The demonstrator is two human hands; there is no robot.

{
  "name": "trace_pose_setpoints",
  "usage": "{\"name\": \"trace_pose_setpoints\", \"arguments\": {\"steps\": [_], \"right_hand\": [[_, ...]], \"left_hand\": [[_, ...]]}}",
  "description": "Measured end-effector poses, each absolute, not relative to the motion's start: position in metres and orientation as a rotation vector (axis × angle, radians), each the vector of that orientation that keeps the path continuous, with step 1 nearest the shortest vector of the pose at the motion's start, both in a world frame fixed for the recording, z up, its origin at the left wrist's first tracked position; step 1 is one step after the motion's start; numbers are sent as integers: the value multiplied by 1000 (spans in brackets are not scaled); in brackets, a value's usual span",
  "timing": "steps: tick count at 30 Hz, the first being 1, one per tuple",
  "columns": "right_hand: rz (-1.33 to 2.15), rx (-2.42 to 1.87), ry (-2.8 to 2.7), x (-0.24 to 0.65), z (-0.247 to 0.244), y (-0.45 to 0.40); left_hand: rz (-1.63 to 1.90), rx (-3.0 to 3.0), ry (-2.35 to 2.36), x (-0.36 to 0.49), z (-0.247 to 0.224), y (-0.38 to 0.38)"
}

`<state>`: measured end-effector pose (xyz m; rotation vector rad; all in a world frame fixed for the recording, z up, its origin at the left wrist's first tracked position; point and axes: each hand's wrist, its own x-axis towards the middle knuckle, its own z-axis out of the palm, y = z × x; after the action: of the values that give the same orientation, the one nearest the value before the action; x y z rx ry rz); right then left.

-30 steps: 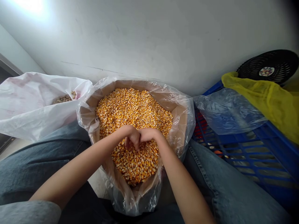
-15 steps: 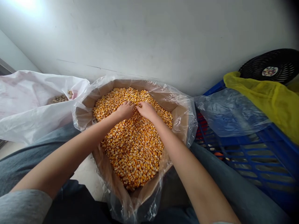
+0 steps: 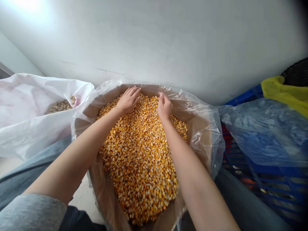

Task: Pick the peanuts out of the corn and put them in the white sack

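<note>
Head view showed us bending over an open bag (image 3: 203, 128) of brown paper, with clear plastic around its rim, and the corn kernels (image 3: 141, 154) lay inside it in a wide heap. The heap reached close to the far edge of the bag and came down toward the near edge, between our two forearms.

Our left hand (image 3: 128, 101) rested palm down on the kernels near the far left edge, and its fingers were extended, only a little apart. Our right hand (image 3: 165, 106) was at the far right part of the heap, with the fingers curled inward; we could not tell if it pinched some kernels. The two hands were apart from each other, with corn between them.

On the left of the bag, a white sack (image 3: 24, 96) stood open, and some beige nuts (image 3: 60, 106) were lying in it. On the right we had a blue crate (image 3: 284, 183), with a clear plastic sheet (image 3: 264, 128) over its upper part and a yellow mesh (image 3: 284, 93) at its far edge. Behind everything was the pale wall (image 3: 168, 38).
</note>
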<state>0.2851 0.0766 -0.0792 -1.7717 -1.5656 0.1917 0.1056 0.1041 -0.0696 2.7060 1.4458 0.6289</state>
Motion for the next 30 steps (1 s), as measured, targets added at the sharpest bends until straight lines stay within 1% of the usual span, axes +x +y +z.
{"name": "trace_pose_setpoints", "arguments": {"steps": [4, 9, 13, 15, 17, 19, 21, 24, 30], "right_hand": [[225, -1662, -1259, 297, -82, 93], [306, -1514, -1174, 290, -98, 96], [561, -1386, -1137, 288, -104, 96], [768, -1238, -986, 294, -106, 98], [935, -1111, -722, 305, -109, 98], [999, -1071, -473, 317, -114, 97], [974, -1102, -353, 326, -118, 95], [917, -1159, -399, 328, -123, 93], [913, -1296, -718, 305, -117, 88]], "left_hand": [[773, 2679, 1341, 102, -77, 114], [911, 2482, 1319, 107, -85, 116], [965, 2308, 1292, 109, -82, 114], [983, 2243, 1285, 109, -81, 112], [997, 2196, 1273, 109, -81, 109], [996, 2164, 1269, 108, -82, 107], [990, 2142, 1279, 108, -82, 106], [983, 2124, 1288, 108, -83, 106], [1019, 2025, 1267, 111, -85, 105]]}}
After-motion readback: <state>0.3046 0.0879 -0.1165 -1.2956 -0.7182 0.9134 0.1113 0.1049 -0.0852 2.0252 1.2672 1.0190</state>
